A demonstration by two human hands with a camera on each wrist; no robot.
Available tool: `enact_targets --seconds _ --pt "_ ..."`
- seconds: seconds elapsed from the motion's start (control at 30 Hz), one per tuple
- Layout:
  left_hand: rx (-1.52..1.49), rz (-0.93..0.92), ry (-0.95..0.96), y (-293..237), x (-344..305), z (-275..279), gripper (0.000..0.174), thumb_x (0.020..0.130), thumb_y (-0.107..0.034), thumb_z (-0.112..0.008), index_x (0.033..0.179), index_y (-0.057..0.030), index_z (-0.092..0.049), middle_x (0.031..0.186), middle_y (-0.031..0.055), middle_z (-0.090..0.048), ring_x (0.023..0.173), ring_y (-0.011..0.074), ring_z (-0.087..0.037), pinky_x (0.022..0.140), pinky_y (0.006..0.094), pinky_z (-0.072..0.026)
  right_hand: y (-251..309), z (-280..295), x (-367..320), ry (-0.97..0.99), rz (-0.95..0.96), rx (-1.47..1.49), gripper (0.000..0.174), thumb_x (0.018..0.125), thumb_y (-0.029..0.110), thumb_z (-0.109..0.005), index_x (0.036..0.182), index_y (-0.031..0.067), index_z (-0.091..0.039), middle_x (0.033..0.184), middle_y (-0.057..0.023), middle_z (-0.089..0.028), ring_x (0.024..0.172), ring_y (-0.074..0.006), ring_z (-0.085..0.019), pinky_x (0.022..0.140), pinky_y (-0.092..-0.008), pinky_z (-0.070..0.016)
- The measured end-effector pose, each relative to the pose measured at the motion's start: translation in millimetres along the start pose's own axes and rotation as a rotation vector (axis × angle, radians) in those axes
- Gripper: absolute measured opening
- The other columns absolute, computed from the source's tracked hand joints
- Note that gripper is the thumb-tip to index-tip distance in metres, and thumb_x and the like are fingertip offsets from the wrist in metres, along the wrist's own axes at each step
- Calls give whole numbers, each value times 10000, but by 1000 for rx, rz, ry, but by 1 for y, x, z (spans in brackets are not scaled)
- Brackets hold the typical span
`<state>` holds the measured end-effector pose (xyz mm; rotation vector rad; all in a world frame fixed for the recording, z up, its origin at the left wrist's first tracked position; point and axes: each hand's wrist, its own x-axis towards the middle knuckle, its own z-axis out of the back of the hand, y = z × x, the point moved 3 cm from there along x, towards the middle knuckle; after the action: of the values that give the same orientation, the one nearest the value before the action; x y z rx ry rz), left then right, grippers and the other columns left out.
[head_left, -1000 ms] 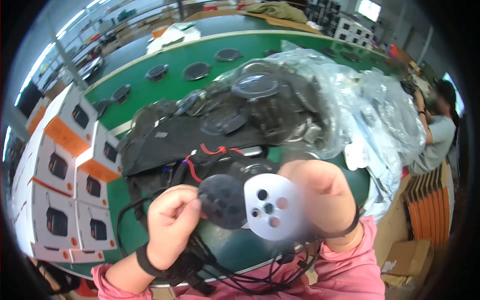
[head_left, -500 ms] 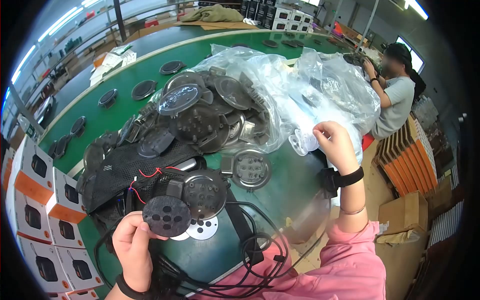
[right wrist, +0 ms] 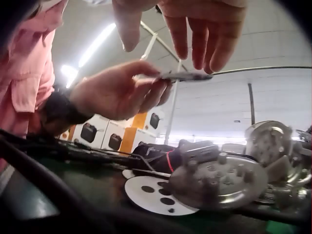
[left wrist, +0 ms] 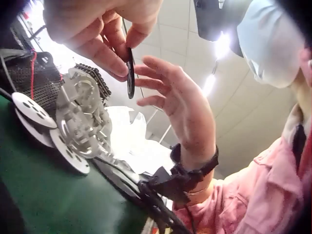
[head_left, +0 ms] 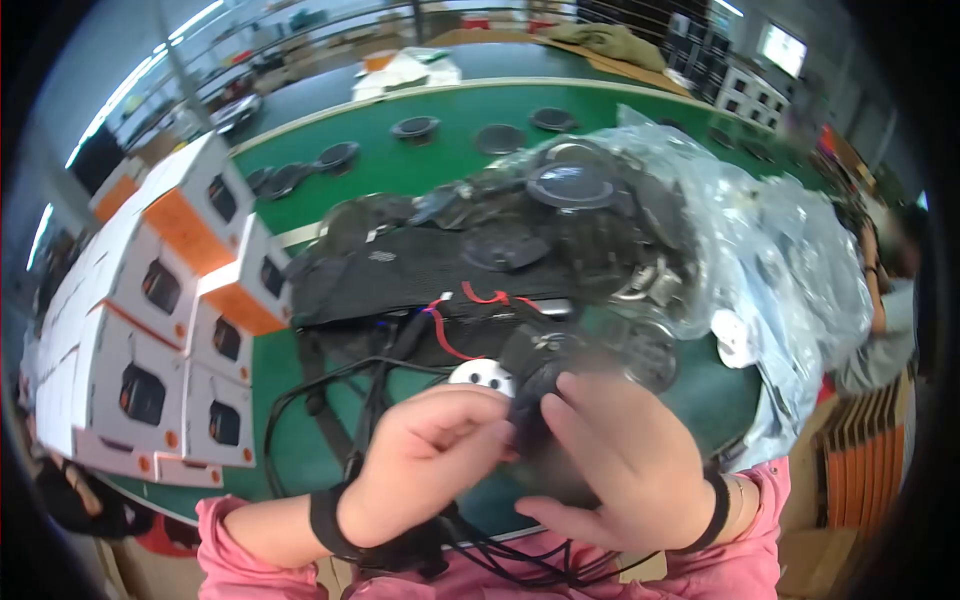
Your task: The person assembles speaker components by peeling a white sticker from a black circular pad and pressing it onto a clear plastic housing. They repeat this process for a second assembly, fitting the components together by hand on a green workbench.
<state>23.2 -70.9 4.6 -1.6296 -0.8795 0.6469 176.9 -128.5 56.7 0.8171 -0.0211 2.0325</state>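
Boxes (head_left: 150, 300) in white and orange stand stacked at the left of my head view, beside the green worktop (head_left: 290, 214). Right of them, I see black cables (head_left: 345, 368) curving below a black mesh piece (head_left: 400, 265) with red wires (head_left: 447, 335) on it. Next comes the left hand (head_left: 430, 450), at lower centre; its fingers pinch a black disc (left wrist: 130, 73) by its edge, held above the worktop. White discs with holes (head_left: 482, 376) lie behind that hand. The right hand (head_left: 630, 460) is just beside the black disc, its fingers extended and open; I can't tell whether they touch it. Beyond, a heap of dark round housings (head_left: 600, 215) fills the upper centre, and one housing (head_left: 648, 355) lies nearer that hand. Clear plastic bags (head_left: 800, 235) spread over the upper right, and I have another person (head_left: 885, 320), partly cut off, at the right edge, above stacked orange-edged cartons (head_left: 862, 450).
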Motion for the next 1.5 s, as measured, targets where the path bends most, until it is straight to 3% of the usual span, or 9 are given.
enact_targets --seconds 0.23,0.33,0.43,0.8,1.03,1.13,1.2,1.27,1.5 --pt "655 -543 -52 -47 -1 5 106 677 58 -610 768 8 -591 716 71 -573 681 182 -565 602 268 -455 -18 -16 31 -56 177 300 441 629 -48 -603 1065 -36 -538 926 -150 -551 817 -263 -556 697 -328 -460" --pt "886 -490 -94 -58 8 20 61 726 34 -556 756 6 -601 762 88 -616 706 189 -585 642 282 -455 -50 -9 38 -305 -62 322 289 805 31 -525 1086 -39 -532 966 -125 -582 858 -210 -559 777 -281 -424" --pt "990 -332 -16 -58 24 26 78 719 -4 -601 797 5 -595 833 98 -591 737 201 -577 639 271 -453 -88 -30 29 -479 -372 1113 302 898 123 -461 1153 -37 -484 1100 -102 -559 993 -165 -542 877 -290 -418" --pt "1659 -643 426 -7 60 -21 458 585 -74 -659 1033 -92 -564 1108 76 -513 1070 246 -460 860 362 -400 -109 -34 20 -627 -462 1341 240 864 152 -535 1075 36 -528 907 -27 -610 720 -75 -565 602 -203 -434" --pt "1357 -636 433 -15 67 0 327 648 -28 -619 971 -68 -591 1115 117 -498 979 287 -492 820 345 -422 -109 -26 18 -562 -428 1444 248 880 144 -487 1096 25 -509 958 -47 -600 785 -105 -574 641 -231 -450" --pt "1056 -540 173 -29 62 25 245 802 -93 -542 1040 -38 -548 1085 149 -511 898 242 -543 789 340 -438 -114 -11 14 -482 -302 1812 179 874 213 -479 962 69 -539 1188 -141 -475 1134 -279 -421 925 -389 -378" --pt "14 31 59 -17 57 42 243 897 -164 -454 1095 -27 -482 1029 148 -537 862 222 -581 760 301 -471 -111 -9 20 -466 -183 1803 183 855 248 -509 926 83 -543 1242 -160 -437 1193 -299 -365 991 -414 -300" --pt "-326 107 191 -16 55 36 362 936 -239 -348 1207 0 -335 1016 176 -539 852 243 -598 759 332 -496 -109 -17 20 -320 -233 1806 201 833 275 -538 919 93 -545 1295 -180 -380 1244 -316 -291 1031 -421 -224" --pt "-209 282 276 -14 45 27 366 941 -287 -310 1119 17 -412 813 132 -577 662 207 -593 588 281 -493 -89 -34 16 -96 -268 1872 210 872 126 -495 1059 33 -517 1239 -119 -442 1091 -195 -463 928 -349 -351"
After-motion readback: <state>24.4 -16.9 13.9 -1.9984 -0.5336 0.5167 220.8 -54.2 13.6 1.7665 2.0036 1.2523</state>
